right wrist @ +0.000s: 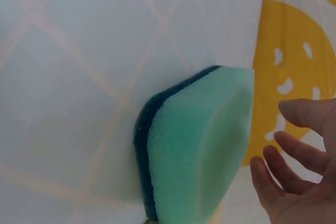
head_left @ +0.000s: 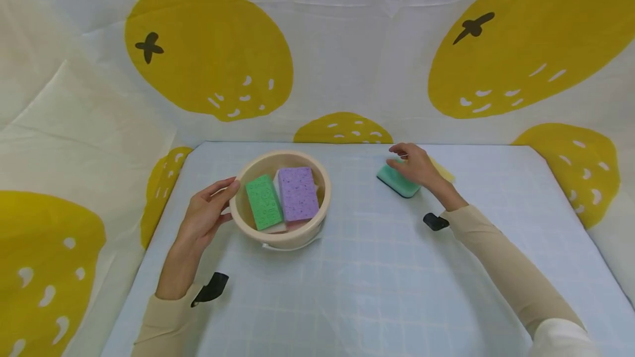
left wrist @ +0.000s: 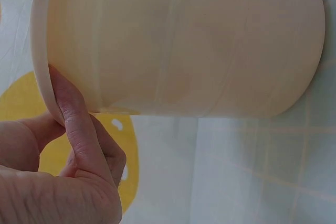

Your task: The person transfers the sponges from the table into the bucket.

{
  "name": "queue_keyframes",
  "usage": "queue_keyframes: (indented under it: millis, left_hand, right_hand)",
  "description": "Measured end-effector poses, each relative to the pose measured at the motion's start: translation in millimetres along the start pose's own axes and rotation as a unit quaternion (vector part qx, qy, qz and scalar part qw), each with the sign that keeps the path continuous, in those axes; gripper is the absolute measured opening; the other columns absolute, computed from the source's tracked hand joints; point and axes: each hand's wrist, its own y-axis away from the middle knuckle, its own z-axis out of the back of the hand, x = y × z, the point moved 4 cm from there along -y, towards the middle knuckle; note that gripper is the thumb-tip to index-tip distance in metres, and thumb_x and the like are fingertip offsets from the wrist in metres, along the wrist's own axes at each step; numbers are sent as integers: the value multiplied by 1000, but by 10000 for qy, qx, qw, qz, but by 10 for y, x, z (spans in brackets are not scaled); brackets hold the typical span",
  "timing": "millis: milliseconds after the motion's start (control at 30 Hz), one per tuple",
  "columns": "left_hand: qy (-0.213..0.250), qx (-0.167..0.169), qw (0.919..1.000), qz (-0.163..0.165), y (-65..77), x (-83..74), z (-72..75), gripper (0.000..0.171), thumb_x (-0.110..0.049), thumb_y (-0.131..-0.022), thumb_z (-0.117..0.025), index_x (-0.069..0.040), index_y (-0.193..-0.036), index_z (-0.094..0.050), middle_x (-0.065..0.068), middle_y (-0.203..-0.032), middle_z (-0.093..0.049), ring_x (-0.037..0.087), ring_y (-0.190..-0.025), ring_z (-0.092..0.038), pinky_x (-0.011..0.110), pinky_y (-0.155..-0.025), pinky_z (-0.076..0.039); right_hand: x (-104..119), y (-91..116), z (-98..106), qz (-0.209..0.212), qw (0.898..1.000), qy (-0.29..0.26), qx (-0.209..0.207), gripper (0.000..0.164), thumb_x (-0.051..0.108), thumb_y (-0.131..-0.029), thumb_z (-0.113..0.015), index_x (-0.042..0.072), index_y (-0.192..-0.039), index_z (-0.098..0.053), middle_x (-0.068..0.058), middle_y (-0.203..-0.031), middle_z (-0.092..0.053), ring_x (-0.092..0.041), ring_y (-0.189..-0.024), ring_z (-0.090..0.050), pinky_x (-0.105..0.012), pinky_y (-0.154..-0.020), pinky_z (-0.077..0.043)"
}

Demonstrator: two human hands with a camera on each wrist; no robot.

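Note:
With thumb and fingers, my left hand [head_left: 204, 216] pinches the left rim of a cream bucket [head_left: 324, 180]. In the left wrist view, the fingers [left wrist: 79, 129] lie along the outside of the bucket, just under its rim. A green sponge [head_left: 264, 203] and a speckled purple sponge [head_left: 299, 194] lie inside, on top of other pale and pink pieces. Over on the right, my right hand [head_left: 415, 167] hovers by a teal sponge [right wrist: 194, 145] with a dark scouring layer. Its fingers are spread and loosely bent, holding nothing.
A yellow piece [head_left: 443, 171] lies partly hidden behind the right hand. The bucket's white handle [head_left: 292, 248] hangs down at its front. A pale blue checked cloth covers the table [head_left: 357, 285], and a lemon-print curtain [head_left: 347, 59] hangs behind and along the sides.

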Motion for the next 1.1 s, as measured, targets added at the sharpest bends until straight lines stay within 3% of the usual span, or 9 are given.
queue_keyframes:
  millis: [300,767,1100]
  left_hand:
    - [-5,62,10000,-44,4,-6,-9,63,-42,-91,-78,-8,-140,-58,-11,-105,-73,7,-94,-68,25,-76,-61]
    - [-73,52,9999,-47,13,-19,-14,63,-43,-92,-76,-8,-141,-58,-11,-107,-73,8,-95,-67,26,-76,-61]
    - [-124,37,9999,-65,15,-15,-9,64,-44,-92,-76,-8,-142,-58,-11,-107,-73,8,-95,-67,25,-76,-61]
  right_hand:
    - [-30,-73,-51,561,9954,496,605,33,1,-101,-56,-14,-130,-58,-35,-129,-54,-49,-119,-51,-61,-105,-42]
    - [28,-161,-109,519,9778,1200,1636,32,-1,-101,-50,-17,-128,-59,-35,-130,-57,-48,-123,-52,-60,-108,-41]
    - [91,-178,-60,725,9715,1369,1794,23,-4,-99,-55,-11,-119,-63,-28,-122,-64,-44,-116,-56,-58,-105,-45]
